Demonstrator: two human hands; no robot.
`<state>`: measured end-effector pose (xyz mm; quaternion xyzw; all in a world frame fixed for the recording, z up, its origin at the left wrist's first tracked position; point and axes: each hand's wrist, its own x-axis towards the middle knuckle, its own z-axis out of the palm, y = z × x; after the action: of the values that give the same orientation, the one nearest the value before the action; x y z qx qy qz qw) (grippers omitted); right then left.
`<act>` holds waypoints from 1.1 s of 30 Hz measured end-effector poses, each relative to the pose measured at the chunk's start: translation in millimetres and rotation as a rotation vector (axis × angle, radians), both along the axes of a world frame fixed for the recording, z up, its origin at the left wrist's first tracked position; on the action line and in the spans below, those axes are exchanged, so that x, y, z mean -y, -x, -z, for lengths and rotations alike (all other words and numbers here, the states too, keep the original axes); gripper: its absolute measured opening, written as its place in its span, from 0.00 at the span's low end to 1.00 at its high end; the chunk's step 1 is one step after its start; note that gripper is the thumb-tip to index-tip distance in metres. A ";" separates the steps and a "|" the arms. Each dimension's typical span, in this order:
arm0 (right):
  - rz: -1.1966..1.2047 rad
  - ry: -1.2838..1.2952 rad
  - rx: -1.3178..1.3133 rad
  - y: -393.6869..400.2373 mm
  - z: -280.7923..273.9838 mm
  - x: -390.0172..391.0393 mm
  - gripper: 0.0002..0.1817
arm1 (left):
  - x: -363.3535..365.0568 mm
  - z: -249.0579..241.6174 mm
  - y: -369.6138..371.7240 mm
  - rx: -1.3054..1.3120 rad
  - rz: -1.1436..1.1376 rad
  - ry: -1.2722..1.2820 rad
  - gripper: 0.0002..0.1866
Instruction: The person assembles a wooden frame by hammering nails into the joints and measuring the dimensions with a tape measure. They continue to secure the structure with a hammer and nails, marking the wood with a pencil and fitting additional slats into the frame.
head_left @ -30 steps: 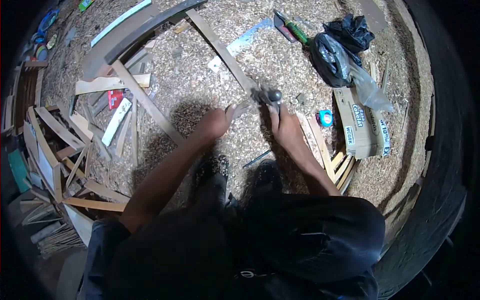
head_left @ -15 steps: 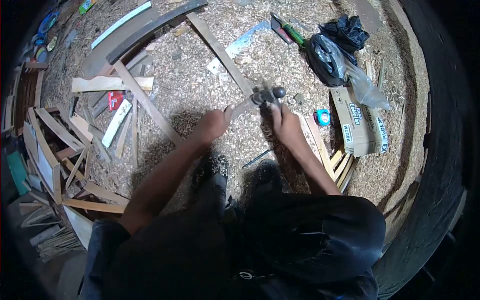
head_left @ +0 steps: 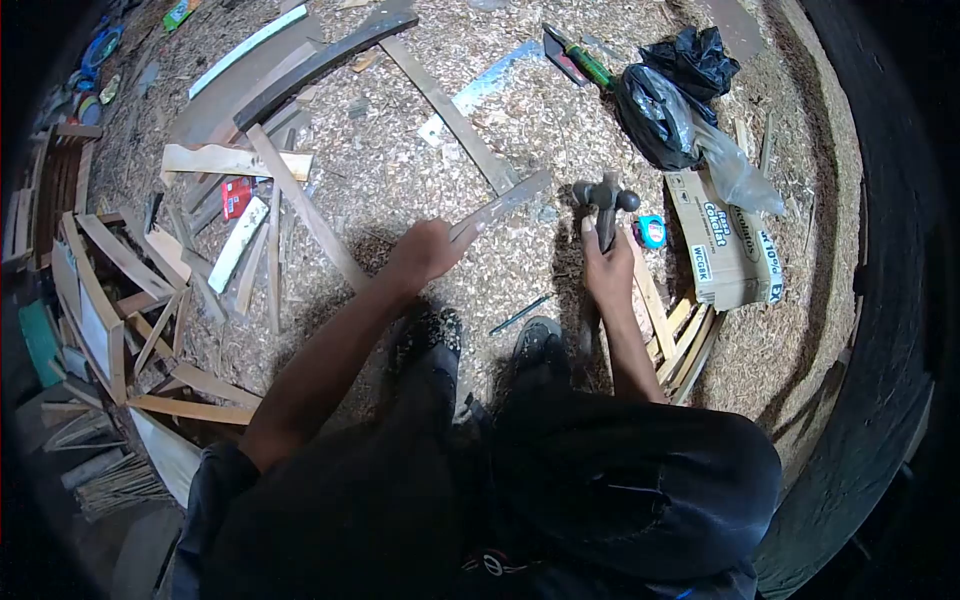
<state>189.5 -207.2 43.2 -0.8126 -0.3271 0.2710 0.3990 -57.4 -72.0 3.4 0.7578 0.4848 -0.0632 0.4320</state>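
Observation:
My left hand point(head_left: 428, 250) is closed around a short wooden strip point(head_left: 512, 203). The strip's far end meets the lower end of a long wooden slat point(head_left: 452, 115). That slat and another slat point(head_left: 300, 200) run up to a dark curved wooden piece point(head_left: 325, 70), and together they lie as a frame on the shavings. My right hand point(head_left: 608, 270) grips the handle of a ball-peen hammer point(head_left: 604, 194), its head up and apart from the wood. A teal tape measure point(head_left: 651, 231) lies just right of the hammer.
Wood shavings cover the floor. Wood offcuts point(head_left: 150, 290) pile up at left. At right are a flattened cardboard box point(head_left: 725, 240), black plastic bags point(head_left: 660, 110) and a green-handled tool point(head_left: 588, 66). A thin dark rod point(head_left: 520, 314) lies between my shoes.
The hammer has swung right and away from the joint between strip and slat, with my right hand moving along. My left hand keeps its hold, nearly still. The view has shifted slightly.

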 end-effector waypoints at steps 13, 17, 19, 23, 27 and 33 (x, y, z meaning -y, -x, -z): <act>0.098 -0.196 -0.129 -2.1 5.9 25.9 0.14 | 11.8 -49.5 -8.2 -0.185 0.331 0.067 0.40; 0.112 -0.215 -0.131 1.7 5.1 29.8 0.14 | 4.1 -44.2 -11.5 -0.225 0.519 0.040 0.40; 0.085 -0.201 -0.090 12.2 -9.3 26.9 0.13 | -7.6 -31.3 -10.7 -0.169 0.484 0.008 0.40; 0.108 -0.145 -0.152 18.7 7.9 34.8 0.10 | -32.4 -11.1 -7.1 -0.077 0.483 -0.202 0.39; -0.012 -0.093 0.071 26.5 -0.3 34.2 0.11 | -15.3 2.9 -6.8 0.183 0.390 -0.638 0.29; -0.065 -0.074 0.114 30.5 -13.2 34.5 0.12 | -21.3 -0.1 -9.1 0.139 0.398 -0.687 0.28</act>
<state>159.0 -241.7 56.3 -0.8004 -0.3855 0.2248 0.4003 -48.4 -50.8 3.5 0.9397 0.2912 0.0714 0.1645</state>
